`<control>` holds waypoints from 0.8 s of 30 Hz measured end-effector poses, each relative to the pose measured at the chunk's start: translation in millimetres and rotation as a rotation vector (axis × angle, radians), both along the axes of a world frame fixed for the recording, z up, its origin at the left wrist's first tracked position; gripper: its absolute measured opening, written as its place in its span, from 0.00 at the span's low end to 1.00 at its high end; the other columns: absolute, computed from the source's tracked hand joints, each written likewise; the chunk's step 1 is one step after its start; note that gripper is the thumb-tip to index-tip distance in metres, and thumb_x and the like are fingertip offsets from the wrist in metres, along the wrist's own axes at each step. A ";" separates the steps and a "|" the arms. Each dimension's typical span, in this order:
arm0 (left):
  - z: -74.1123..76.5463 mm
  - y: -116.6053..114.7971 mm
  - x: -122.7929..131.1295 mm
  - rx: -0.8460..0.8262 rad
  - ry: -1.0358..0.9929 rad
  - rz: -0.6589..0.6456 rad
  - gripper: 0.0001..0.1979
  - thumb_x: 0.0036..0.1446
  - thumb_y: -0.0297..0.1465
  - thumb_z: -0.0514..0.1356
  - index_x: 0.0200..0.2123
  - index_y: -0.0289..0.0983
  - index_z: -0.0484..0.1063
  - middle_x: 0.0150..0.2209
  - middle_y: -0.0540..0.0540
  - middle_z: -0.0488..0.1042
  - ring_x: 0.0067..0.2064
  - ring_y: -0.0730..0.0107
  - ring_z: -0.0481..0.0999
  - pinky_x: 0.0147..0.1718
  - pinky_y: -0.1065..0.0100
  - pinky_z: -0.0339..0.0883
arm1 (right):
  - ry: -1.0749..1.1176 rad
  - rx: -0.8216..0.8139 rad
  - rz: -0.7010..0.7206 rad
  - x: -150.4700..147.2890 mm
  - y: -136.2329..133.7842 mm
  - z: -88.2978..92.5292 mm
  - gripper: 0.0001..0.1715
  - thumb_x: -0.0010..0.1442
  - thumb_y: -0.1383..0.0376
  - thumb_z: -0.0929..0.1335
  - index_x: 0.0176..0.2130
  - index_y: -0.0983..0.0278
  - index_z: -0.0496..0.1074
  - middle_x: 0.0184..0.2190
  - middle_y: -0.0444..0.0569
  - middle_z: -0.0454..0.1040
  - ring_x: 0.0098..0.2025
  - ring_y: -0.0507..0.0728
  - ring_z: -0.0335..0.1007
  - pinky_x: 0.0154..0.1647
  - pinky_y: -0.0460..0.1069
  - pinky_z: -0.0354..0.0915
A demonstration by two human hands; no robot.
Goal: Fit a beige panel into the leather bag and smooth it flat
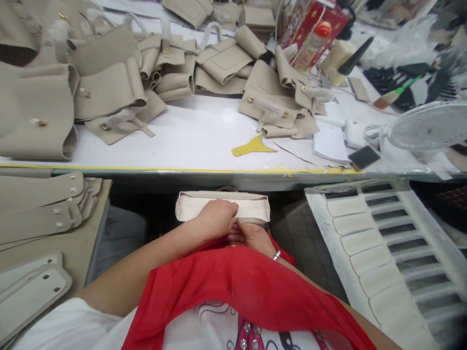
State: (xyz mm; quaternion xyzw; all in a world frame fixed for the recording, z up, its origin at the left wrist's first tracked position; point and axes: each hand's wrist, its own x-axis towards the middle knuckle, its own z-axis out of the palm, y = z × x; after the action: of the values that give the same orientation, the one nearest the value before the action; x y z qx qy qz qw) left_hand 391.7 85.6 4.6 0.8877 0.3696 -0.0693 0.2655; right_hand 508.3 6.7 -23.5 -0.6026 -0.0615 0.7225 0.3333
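Observation:
A small beige handbag (189, 204) is at my lap, just below the table edge, with its mouth and pale lining facing up. My left hand (219, 216) lies across the opening, its fingers curled and pinching at the near rim. My right hand (253, 236), with a silver bracelet at the wrist, is closed on the near side of the same bag. The fingertips of both hands meet at the rim, and what lies between them is hidden. Part of a dark handle shows behind the far rim.
Folded beige bag pieces (109, 90) crowd the white table (200, 131). A yellow template (253, 146) lies near its front edge, and a white fan (428, 129) stands at right. Beige straps (36, 214) rest on a left-hand board; a slotted white rack (383, 253) is at right.

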 end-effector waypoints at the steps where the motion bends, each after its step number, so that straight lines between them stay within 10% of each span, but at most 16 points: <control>1: -0.1 -1.5 -1.8 0.014 -0.003 -0.003 0.06 0.54 0.28 0.52 0.30 0.36 0.68 0.32 0.43 0.73 0.35 0.61 0.72 0.33 0.65 0.63 | 0.005 0.005 -0.009 -0.4 0.0 -0.4 0.19 0.64 0.63 0.58 0.29 0.69 0.70 0.24 0.51 0.74 0.22 0.50 0.70 0.25 0.44 0.67; 24: -4.1 -5.3 -51.4 0.092 -0.002 0.085 0.10 0.55 0.30 0.50 0.28 0.36 0.70 0.31 0.45 0.71 0.34 0.66 0.69 0.33 0.67 0.60 | -0.038 -0.070 0.026 -27.7 9.6 4.2 0.19 0.63 0.64 0.59 0.27 0.70 0.70 0.23 0.51 0.74 0.23 0.51 0.72 0.24 0.45 0.66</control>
State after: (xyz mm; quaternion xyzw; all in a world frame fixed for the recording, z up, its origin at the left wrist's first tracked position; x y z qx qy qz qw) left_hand 340.3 80.3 0.4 0.8825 0.4097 -0.0401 0.2276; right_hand 480.6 16.3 -19.2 -0.6265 -0.0503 0.7171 0.3012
